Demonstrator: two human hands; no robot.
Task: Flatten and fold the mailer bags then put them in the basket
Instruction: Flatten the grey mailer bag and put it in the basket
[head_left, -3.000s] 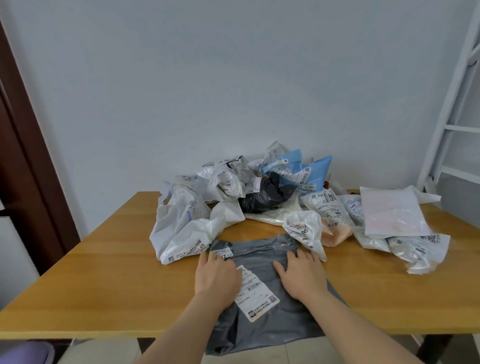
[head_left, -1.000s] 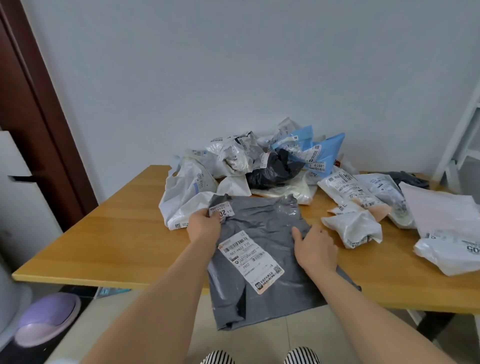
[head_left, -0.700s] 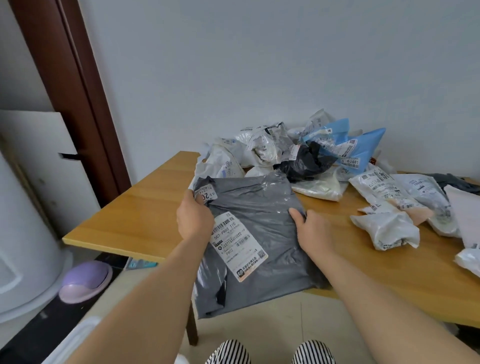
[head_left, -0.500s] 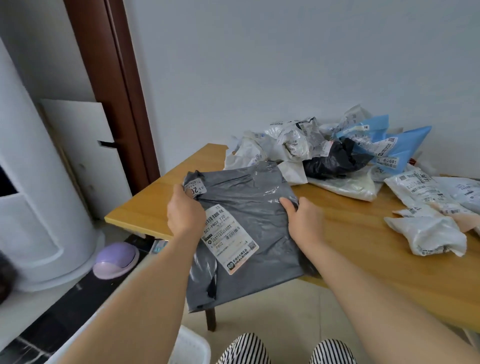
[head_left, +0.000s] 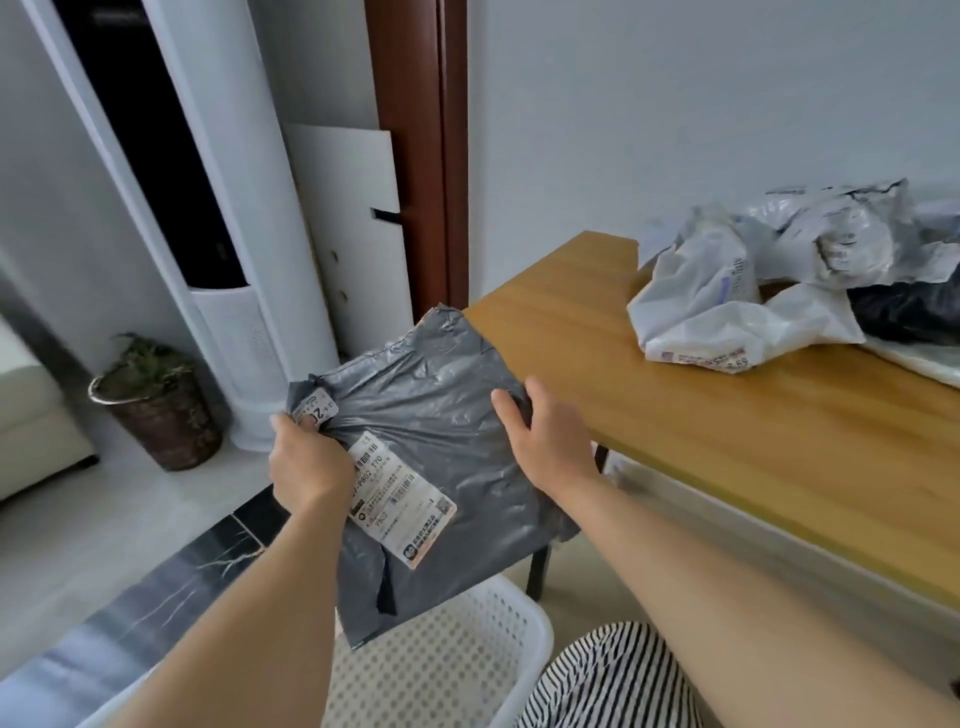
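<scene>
Both hands held a grey mailer bag above a white basket: left hand gripped its left edge, right hand its right edge

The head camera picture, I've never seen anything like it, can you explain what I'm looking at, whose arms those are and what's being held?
There is no machine here. The camera is worn on a person's head and looks forward and down, so the two bare arms reaching in from the bottom are the wearer's own. The left hand grips the left edge of a grey mailer bag, near its shipping label. The right hand grips the bag's right edge. The bag hangs in the air beside the wooden table, above a white plastic basket on the floor. On the table lies a crumpled pile of mailer bags, mostly white, with a black one at the right edge. To the left stand a tall white column unit and a potted plant.
</scene>
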